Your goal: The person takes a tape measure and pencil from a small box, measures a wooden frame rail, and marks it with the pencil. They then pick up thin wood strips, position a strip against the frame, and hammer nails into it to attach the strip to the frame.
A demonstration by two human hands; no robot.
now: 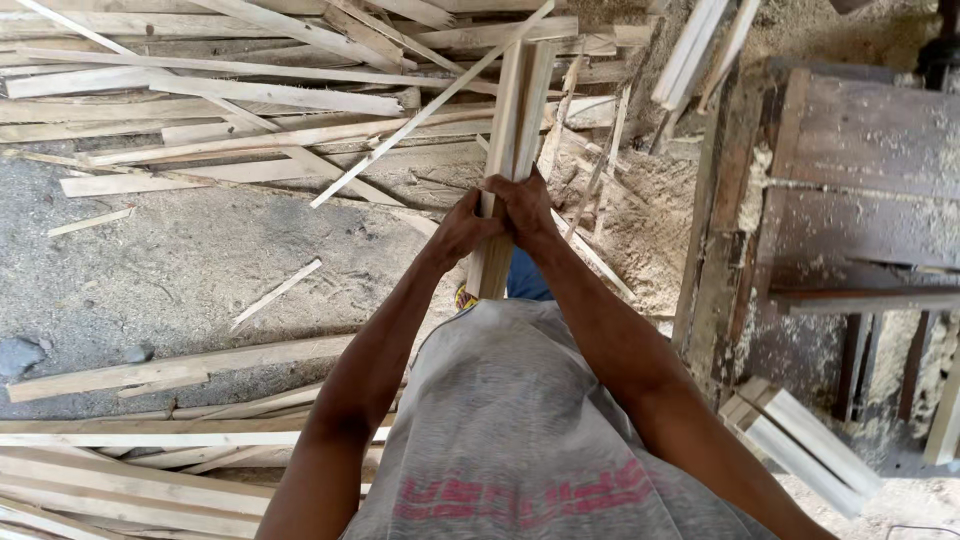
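Fingers of both hands, bundled wooden slats gripped

Even soft daylight, faint shadows, no glare; sharp centre, slight edge distortion.

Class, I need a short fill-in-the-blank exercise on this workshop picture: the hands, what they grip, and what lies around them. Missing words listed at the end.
1. The left hand and the right hand grip a bundle of ____ slats.
2. The number of hands closed around the bundle is ____.
3. Loose wooden strips lie scattered on the ____ floor.
4. Beside the dark wooden bench lie heaps of pale ____.

Missing words: wooden; two; concrete; sawdust
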